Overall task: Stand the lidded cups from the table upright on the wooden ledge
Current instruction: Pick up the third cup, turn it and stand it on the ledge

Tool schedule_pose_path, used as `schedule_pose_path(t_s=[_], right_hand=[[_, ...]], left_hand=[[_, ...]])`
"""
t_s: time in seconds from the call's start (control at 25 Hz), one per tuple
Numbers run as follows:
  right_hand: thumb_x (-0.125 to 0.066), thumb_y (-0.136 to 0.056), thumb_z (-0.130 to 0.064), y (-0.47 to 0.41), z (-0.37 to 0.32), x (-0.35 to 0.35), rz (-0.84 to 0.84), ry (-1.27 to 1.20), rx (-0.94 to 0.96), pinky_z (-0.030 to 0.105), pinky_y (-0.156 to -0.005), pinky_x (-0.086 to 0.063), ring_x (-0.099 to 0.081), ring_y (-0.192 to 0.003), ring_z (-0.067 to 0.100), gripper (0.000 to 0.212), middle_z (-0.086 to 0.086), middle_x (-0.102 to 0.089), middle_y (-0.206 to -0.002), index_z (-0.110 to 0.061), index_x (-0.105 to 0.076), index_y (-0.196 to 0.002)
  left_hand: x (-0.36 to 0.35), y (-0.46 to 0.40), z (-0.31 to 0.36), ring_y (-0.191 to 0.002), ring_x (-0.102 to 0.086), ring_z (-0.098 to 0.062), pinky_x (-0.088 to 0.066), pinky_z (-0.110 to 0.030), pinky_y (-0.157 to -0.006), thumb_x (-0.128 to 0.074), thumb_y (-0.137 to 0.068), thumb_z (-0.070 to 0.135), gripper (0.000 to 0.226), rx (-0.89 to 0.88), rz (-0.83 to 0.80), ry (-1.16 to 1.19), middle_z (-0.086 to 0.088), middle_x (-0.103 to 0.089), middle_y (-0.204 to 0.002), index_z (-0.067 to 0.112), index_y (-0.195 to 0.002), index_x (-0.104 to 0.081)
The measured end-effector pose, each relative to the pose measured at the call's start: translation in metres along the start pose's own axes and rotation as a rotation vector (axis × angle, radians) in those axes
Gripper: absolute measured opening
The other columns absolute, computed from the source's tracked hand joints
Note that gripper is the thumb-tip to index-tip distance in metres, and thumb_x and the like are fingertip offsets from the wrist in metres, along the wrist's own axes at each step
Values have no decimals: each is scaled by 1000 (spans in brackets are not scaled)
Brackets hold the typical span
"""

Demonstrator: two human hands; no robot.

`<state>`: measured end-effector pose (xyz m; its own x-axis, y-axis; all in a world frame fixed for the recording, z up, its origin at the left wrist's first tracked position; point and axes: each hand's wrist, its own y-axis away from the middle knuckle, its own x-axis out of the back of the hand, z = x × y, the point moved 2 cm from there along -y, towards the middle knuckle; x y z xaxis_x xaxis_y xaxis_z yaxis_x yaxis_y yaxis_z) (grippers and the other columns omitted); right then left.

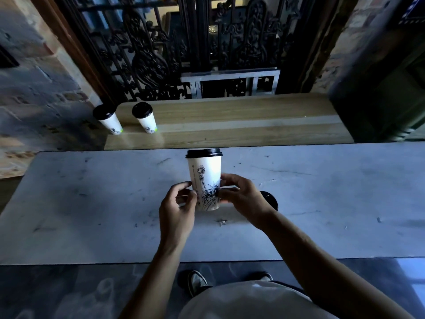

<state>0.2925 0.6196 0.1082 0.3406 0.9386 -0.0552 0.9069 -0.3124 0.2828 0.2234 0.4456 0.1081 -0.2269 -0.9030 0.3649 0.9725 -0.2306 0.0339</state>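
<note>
A white paper cup with a black lid and a black line drawing (204,173) is upright above the marble table (92,203). My left hand (178,208) grips its lower left side and my right hand (241,199) its lower right side. Behind my right hand, a second black lid (270,199) shows on the table; its cup is hidden. Two more lidded cups stand upright at the left end of the wooden ledge (230,120): one at the very corner (108,119), the other (145,118) just to its right.
A black ornate iron grille (184,47) rises behind the ledge. Stone walls flank it on the left (34,88) and right. The ledge to the right of the two cups is bare wood. My shoes (197,282) are on the dark floor below the table's near edge.
</note>
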Motion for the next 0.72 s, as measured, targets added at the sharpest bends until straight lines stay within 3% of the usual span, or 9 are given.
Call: schedule_pose_path(t_s=[0.08,0.2,0.32,0.48,0.6,0.72], right_hand=[[-72,-87,-4,-10,-2,11,-19,85,4,48,-97,-57,-75,-100,25,36,13,-75,-110,-15,-72,-122],[-74,-83,-7,-33,-8,25,-24,269,37,52,-98,-56,-74,-97,22,36,1,-72,-108,-22,-71,-116],[-73,-80,-16,-57,-18,32,-32,452,75,42,-95,-56,-73,-99,18,45,2,-73,-119,-24,-69,-124],[-73,-80,-18,-116,-25,37,-2,533,75,31,-83,-59,-75,-91,19,48,2,-73,-120,-22,-65,-127],[-71,-80,-12,-184,-25,31,55,534,55,8,-74,-51,-75,-99,19,44,2,-74,-119,-19,-66,-123],[-65,-82,-11,-258,-15,21,89,556,49,29,-89,-56,-72,-111,25,41,6,-73,-125,-17,-62,-123]], left_hand=[[-9,-1,2,-82,-71,-1,-55,-14,-71,-69,-93,17,18,-2,23,-17,8,-77,-96,27,-108,-70],[-24,-12,1,-84,-75,-17,-62,-41,-80,-71,-90,14,21,13,48,-22,2,-78,-96,31,-102,-68],[-34,-33,-1,-84,-77,-21,-62,-53,-80,-73,-79,31,21,109,42,36,5,-78,-92,44,-95,-67],[-55,-89,-6,-86,-78,-22,-61,-56,-87,-68,-65,41,27,195,17,192,-1,-78,-93,49,-91,-70],[-71,-153,-15,-100,-75,-19,-58,-54,-95,-69,-63,32,37,250,-47,231,-6,-78,-106,41,-99,-72],[-85,-223,-35,-111,-71,-13,-55,-50,-103,-61,-71,11,45,275,-68,256,-6,-76,-117,26,-112,-70]])
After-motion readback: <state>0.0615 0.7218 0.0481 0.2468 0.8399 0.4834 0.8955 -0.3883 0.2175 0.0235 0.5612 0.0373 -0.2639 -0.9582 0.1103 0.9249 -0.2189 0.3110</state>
